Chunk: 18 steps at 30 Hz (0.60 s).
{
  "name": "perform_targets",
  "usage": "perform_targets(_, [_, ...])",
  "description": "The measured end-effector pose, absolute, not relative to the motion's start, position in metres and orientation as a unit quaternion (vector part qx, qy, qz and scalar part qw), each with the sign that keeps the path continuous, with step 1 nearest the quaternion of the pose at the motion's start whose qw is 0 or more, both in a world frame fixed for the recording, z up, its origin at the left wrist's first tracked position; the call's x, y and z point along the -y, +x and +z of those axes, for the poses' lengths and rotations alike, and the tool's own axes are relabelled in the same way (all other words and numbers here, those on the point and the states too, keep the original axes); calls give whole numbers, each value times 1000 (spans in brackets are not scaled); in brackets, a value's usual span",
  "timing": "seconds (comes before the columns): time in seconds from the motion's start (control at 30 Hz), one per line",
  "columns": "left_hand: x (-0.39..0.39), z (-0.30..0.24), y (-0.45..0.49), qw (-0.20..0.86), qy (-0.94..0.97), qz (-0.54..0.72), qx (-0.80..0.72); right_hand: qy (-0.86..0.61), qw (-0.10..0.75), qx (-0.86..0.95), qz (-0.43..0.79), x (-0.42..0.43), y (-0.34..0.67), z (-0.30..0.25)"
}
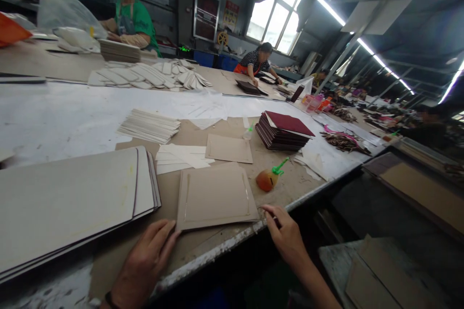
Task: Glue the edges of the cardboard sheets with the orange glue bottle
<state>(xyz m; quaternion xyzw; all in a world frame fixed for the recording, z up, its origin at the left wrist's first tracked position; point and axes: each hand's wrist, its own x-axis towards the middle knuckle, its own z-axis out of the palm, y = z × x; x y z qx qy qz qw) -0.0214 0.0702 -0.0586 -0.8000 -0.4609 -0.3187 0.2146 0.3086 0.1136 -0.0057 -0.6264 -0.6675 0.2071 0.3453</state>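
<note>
A beige cardboard sheet [215, 193] lies on the table, with shiny glue lines near its side edges and at least one more layer under it. My left hand [145, 263] rests at its near left corner, fingers stretched out and tips touching the edge. Just off the near right corner is my right hand [284, 231], thumb and forefinger extended with nothing visible between them. An orange-filled glue bottle [267, 180] with a green nozzle stands beyond the sheet's right side. Behind the sheet lie a smaller glue-lined board [229, 148] and some white strips [181, 157].
Large pale panels [68, 198] are stacked at left. Maroon covers [284, 130] form a pile at back right, and thin white strips [149, 125] another farther back. The table edge [224, 246] runs diagonally before me. Two co-workers [136, 26] [253, 63] stand across the table.
</note>
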Motion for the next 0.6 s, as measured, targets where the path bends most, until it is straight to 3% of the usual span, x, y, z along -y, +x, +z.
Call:
perform_targets(0.2, [-72,-57,-18,153,-794,-363,462,-617,337,682,201,-93,279,-5])
perform_targets(0.33, [-75,-56,-19,91,-781,-389,480,-656,375,598,268,-95,271,1])
perform_targets(0.6, [-72,-55,-15,122,-792,-367,472,-673,436,433,412,-101,263,17])
